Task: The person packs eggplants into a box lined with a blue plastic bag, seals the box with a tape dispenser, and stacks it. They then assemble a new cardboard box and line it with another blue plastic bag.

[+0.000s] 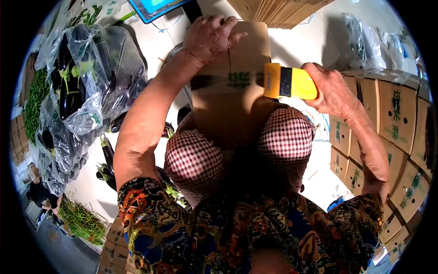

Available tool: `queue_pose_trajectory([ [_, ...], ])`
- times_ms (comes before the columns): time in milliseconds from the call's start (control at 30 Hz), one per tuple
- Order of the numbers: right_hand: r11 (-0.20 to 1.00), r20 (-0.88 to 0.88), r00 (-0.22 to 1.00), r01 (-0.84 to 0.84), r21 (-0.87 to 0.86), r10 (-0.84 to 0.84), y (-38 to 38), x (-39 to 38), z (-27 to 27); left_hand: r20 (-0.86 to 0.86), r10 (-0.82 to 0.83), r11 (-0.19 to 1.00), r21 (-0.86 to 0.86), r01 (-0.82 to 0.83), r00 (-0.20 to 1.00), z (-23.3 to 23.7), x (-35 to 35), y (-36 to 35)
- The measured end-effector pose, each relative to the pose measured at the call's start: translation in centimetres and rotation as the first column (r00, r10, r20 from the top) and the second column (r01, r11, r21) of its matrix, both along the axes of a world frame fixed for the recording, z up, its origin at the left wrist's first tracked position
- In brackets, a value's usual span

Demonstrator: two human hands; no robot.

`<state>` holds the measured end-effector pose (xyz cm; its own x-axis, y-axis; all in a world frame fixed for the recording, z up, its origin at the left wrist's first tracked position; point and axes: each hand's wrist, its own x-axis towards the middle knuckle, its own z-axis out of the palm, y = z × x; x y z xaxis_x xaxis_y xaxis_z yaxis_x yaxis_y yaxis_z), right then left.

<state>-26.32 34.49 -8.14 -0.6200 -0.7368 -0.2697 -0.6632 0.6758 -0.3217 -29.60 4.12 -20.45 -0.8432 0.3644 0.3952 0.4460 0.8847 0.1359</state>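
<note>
Between my checkered knees stands a brown cardboard box (230, 98) with dark green print on its top side. My left hand (212, 37) rests on the box's far left edge, its fingers bent and partly spread, with nothing seen in it. A yellow tape dispenser (299, 83) with a black band and an orange-brown front is held in my right hand (332, 89). The front of the dispenser meets the right edge of the box. Whether tape runs from it onto the box cannot be made out.
Clear plastic bags of eggplants (86, 77) lie at the left, with green peppers (80, 221) below. Stacked printed boxes (396, 112) stand at the right. Flattened cardboard (283, 11) and a blue-edged tray (157, 7) are at the top. Part of another person (42, 194) shows at the lower left.
</note>
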Motion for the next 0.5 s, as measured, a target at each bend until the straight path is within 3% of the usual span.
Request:
queue_pose_trajectory([
  [133, 1.0, -0.028, 1.0, 0.008, -0.016, -0.009, 4.2, 0.0, -3.6, 0.073, 0.004, 1.0, -0.005, -0.004, 0.997, 0.9, 0.3, -0.2],
  [233, 0.988, 0.087, 0.984, 0.156, -0.011, -0.155, 5.3, 0.1, -6.0, 0.083, -0.027, 0.999, -0.019, 0.029, 0.996, 0.5, 0.2, -0.8],
  [267, 0.991, 0.089, 0.989, 0.121, -0.06, -0.116, 5.3, 0.0, -7.3, 0.087, -0.045, 0.999, -0.024, 0.047, 0.995, 0.2, 0.2, -0.9],
  [367, 0.974, 0.122, 0.989, 0.102, -0.201, -0.078, 4.2, 0.1, -10.6, -0.024, -0.014, 0.868, 0.495, 0.024, 1.0, 1.7, 1.8, -2.6],
  [400, 0.966, 0.138, 0.986, 0.123, -0.227, -0.093, 3.7, 0.2, -11.0, -0.07, 0.095, 0.853, 0.519, -0.045, 0.993, 1.1, 3.6, -3.7],
  [433, 0.956, 0.152, 0.982, 0.147, -0.253, -0.11, 3.2, 0.3, -11.4, -0.021, 0.187, 0.768, 0.627, -0.133, 0.982, -1.5, 5.0, -5.6],
  [467, 0.958, 0.183, 0.975, 0.165, -0.236, -0.123, 2.9, 0.2, -11.8, 0.58, 0.234, 0.35, 0.698, -0.625, 0.78, -2.0, 7.0, -6.1],
  [500, 0.96, 0.217, 0.967, 0.183, -0.214, -0.136, 2.8, 0.2, -11.9, 0.725, -0.106, -0.027, 0.682, -0.73, 0.681, -4.7, 9.0, -6.3],
])
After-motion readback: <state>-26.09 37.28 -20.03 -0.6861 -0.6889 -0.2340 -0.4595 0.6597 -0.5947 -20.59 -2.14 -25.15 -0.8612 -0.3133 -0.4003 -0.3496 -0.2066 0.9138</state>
